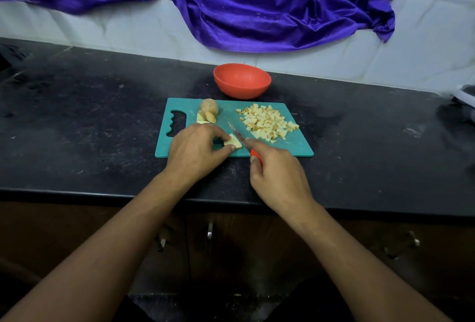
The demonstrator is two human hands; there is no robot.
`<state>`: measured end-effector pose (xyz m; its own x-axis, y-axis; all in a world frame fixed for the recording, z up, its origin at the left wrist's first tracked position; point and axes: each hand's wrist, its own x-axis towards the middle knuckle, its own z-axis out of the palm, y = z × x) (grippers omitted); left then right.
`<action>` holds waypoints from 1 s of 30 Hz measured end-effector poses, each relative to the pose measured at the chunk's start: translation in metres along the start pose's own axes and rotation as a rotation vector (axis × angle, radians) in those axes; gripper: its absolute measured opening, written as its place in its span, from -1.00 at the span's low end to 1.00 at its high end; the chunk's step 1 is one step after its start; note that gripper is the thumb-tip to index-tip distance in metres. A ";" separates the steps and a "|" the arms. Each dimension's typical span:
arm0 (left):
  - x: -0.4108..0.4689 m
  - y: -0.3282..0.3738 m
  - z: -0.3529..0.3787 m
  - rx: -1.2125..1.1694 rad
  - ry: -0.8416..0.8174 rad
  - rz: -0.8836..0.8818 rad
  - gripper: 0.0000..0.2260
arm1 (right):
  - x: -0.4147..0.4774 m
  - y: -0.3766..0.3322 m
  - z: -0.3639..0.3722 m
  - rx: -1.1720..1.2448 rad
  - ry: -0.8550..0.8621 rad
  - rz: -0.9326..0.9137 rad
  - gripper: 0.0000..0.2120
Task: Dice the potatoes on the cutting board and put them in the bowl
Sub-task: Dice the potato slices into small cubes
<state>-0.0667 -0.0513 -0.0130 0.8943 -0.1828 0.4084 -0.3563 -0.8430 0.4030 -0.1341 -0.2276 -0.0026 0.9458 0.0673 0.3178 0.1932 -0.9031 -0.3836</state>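
Our left hand (195,149) pinches a potato slice (232,141) | our right hand (277,175) grasps the knife (240,136), blade at slice's 3 o'clock | dice pile (267,122) at its 2 o'clock | bowl (241,81) at 12

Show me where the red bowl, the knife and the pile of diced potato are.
red bowl (241,89), head view, on its outer wall.
knife (238,135), head view, on the blade.
pile of diced potato (267,122), head view, on the middle of the heap.

A purple cloth (257,0) drapes over the white tiled wall (102,26) behind the black counter (77,116).
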 end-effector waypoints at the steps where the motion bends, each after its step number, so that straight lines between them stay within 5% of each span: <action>1: 0.000 0.000 0.000 0.006 -0.001 0.004 -0.72 | 0.000 0.000 0.000 -0.020 -0.012 -0.003 -0.58; 19: 0.001 -0.001 0.002 0.008 0.012 0.018 -0.75 | 0.013 -0.003 0.005 -0.250 -0.100 -0.121 -0.51; 30: 0.001 -0.003 0.002 -0.050 0.003 -0.022 -0.75 | 0.023 0.014 -0.007 0.181 -0.039 0.219 -0.62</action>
<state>-0.0645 -0.0496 -0.0155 0.9012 -0.1632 0.4014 -0.3500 -0.8203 0.4524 -0.1112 -0.2420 0.0051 0.9788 -0.1014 0.1780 0.0235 -0.8077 -0.5891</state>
